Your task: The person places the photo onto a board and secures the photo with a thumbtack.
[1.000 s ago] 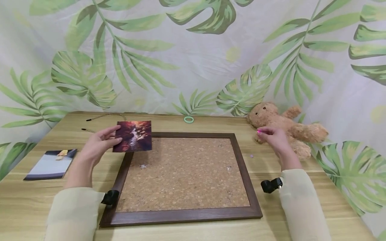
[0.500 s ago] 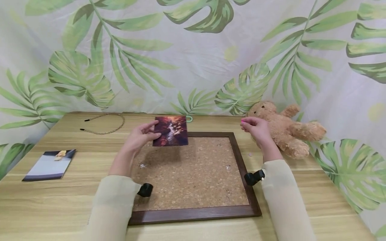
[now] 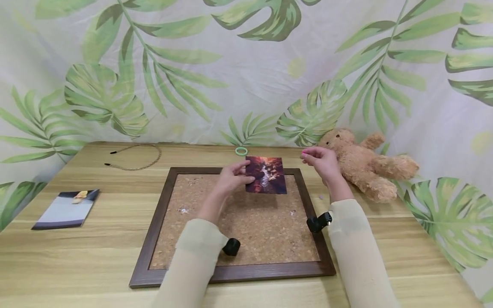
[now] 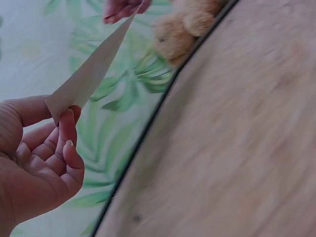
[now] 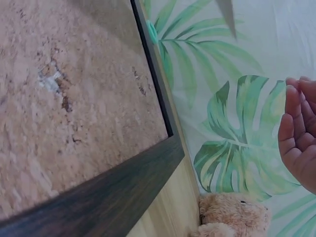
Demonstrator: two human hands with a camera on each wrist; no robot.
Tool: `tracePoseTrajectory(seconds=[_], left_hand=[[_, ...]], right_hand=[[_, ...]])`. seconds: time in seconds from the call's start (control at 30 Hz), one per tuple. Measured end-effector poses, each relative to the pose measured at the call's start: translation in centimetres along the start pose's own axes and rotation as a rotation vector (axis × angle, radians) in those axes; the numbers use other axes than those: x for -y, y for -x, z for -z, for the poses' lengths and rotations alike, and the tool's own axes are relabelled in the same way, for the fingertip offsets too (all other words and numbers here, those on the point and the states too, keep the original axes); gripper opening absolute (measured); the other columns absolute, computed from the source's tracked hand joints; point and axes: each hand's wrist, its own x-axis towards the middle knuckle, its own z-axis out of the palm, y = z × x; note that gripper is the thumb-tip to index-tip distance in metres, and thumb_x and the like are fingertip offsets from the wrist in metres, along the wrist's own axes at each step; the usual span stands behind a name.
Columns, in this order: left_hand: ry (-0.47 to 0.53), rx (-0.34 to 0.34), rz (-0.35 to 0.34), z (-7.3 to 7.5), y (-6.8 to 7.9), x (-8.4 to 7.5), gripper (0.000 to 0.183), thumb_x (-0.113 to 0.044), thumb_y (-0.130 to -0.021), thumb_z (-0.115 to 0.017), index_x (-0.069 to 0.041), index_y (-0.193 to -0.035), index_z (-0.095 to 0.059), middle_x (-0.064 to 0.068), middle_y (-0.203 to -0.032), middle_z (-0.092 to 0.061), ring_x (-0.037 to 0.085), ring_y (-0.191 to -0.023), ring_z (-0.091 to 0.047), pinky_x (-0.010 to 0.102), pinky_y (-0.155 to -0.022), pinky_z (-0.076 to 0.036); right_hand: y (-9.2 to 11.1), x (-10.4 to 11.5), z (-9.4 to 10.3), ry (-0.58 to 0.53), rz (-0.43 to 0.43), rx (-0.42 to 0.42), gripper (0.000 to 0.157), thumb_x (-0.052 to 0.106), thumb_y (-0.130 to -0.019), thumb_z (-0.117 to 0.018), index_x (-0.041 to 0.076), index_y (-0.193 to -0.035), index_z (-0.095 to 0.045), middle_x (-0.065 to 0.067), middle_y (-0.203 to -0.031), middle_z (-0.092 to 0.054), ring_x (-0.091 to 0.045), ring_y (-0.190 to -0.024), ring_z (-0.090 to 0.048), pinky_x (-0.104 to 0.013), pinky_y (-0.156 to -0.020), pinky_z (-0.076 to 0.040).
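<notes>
My left hand [image 3: 230, 179] pinches a square photo [image 3: 268, 176] by its left edge, thumb in front and fingers behind. The print shows a dark scene with red and orange light and a pale streak. It is held above the upper right part of a framed corkboard [image 3: 239, 226]; in the left wrist view the photo's plain back [image 4: 91, 74] faces the camera. To the right, my right hand [image 3: 325, 166] pinches a small bright pink thing [image 3: 303, 152] at its fingertips, mostly hidden by them. That hand is beyond the board's upper right corner, near the photo.
A teddy bear [image 3: 363, 164] lies at the back right, behind my right hand. A green ring [image 3: 241, 151] is at the back edge. A thin cord [image 3: 155, 159] and another photo [image 3: 67, 209] lie left. A tiny lilac piece [image 3: 321, 196] sits right of the board.
My left hand has carried the photo rightward across the corkboard, from its upper left to its upper right. My right hand has moved left and slightly away from me, still pinching the pink thing.
</notes>
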Motion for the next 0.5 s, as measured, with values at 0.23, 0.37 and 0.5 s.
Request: tracePoseTrajectory(seconds=[0.23,0.37,0.5], left_hand=[[-0.118,-0.025,0.021,-3.7,-0.4,1.5,0.054,0.005,-0.068,-0.068,-0.001,-0.118,-0.052,0.005,-0.079,-0.046,0.014,-0.069,-0.042,0.021,-0.056,-0.036],[-0.205,-0.020,0.027,-4.8,-0.4,2.3,0.055,0.004,-0.066,-0.070,0.001,-0.118,-0.051,0.005,-0.076,-0.052,0.013,-0.068,-0.045,0.021,-0.057,-0.038],[-0.336,-0.011,-0.004,-5.2,-0.6,2.9,0.055,0.000,-0.065,-0.072,0.001,-0.117,-0.052,0.004,-0.071,-0.053,0.013,-0.064,-0.046,0.023,-0.059,-0.040]], right_hand=[[-0.2,-0.7,-0.2,-0.033,0.004,-0.008,0.023,0.008,-0.083,-0.058,-0.008,-0.099,-0.059,-0.007,-0.079,-0.060,-0.016,-0.071,-0.057,-0.029,-0.069,-0.045],[-0.3,-1.1,-0.5,-0.051,-0.009,-0.005,0.022,0.007,-0.083,-0.058,-0.008,-0.099,-0.059,-0.007,-0.078,-0.061,-0.013,-0.069,-0.057,-0.030,-0.069,-0.045],[-0.4,-1.4,-0.7,-0.064,-0.020,-0.006,0.023,0.007,-0.083,-0.058,-0.009,-0.100,-0.058,-0.007,-0.079,-0.061,-0.011,-0.068,-0.056,-0.027,-0.068,-0.045]])
